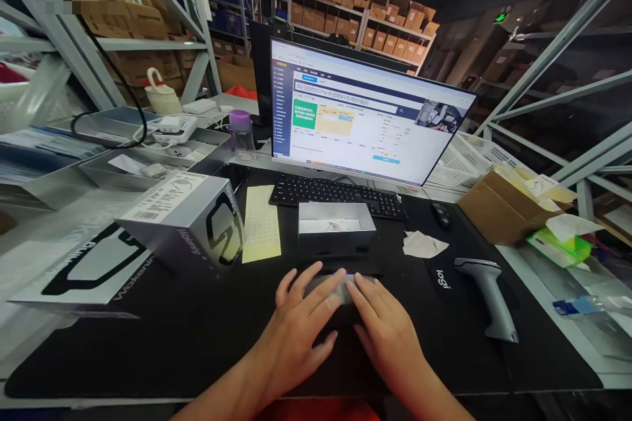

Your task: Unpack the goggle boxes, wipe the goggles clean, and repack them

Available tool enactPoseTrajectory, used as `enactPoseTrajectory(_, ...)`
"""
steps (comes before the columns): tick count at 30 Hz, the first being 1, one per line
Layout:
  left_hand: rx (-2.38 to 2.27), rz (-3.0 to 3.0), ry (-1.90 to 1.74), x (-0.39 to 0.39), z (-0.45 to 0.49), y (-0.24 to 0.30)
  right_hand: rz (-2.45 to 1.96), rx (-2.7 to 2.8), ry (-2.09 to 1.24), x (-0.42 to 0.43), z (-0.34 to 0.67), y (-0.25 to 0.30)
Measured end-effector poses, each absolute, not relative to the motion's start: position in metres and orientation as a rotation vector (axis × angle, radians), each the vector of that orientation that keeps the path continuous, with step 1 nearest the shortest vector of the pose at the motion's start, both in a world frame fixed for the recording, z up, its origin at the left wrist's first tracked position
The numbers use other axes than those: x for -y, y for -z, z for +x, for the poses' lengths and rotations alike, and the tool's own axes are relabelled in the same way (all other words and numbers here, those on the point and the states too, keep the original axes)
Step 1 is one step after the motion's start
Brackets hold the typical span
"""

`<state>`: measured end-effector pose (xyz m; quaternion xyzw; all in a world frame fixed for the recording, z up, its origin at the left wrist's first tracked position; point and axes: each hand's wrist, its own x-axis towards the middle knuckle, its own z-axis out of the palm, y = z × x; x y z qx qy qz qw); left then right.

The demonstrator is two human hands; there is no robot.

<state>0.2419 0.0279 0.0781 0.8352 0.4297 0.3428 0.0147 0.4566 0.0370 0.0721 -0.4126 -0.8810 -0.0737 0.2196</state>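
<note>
At the middle of the black desk mat, my left hand (306, 312) and my right hand (382, 322) lie side by side over a small dark item with a greyish, shiny top (348, 291). The fingers of both hands are stretched out and touch its top, covering most of it, so I cannot make out its kind. My left fingers are spread; the right ones lie closer together. Just beyond my fingertips stands an open silver-grey box (336, 240), with something small and whitish inside. A yellow sheet of labels (261, 223) lies to the left of this box.
Printed grey boxes (182, 230) stand at left. Behind are a keyboard (336, 196), a lit monitor (360, 125) and a purple-lidded bottle (241, 135). At right lie a crumpled tissue (424, 245), a barcode scanner (491, 296), a mouse (440, 215) and a cardboard box (503, 207).
</note>
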Motion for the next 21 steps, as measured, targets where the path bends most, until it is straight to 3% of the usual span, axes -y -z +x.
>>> enactPoseTrajectory(9, -1.500, 2.486, -1.038, -0.038, 0.223, -0.059, -1.317, 2.186, 0.130, -0.037, 0.480, -0.085)
enactPoseTrajectory(21, -1.399, 2.040, -0.863, -0.040, 0.214, -0.064, -1.004, 2.627, -0.413, -0.116, 0.458, -0.125)
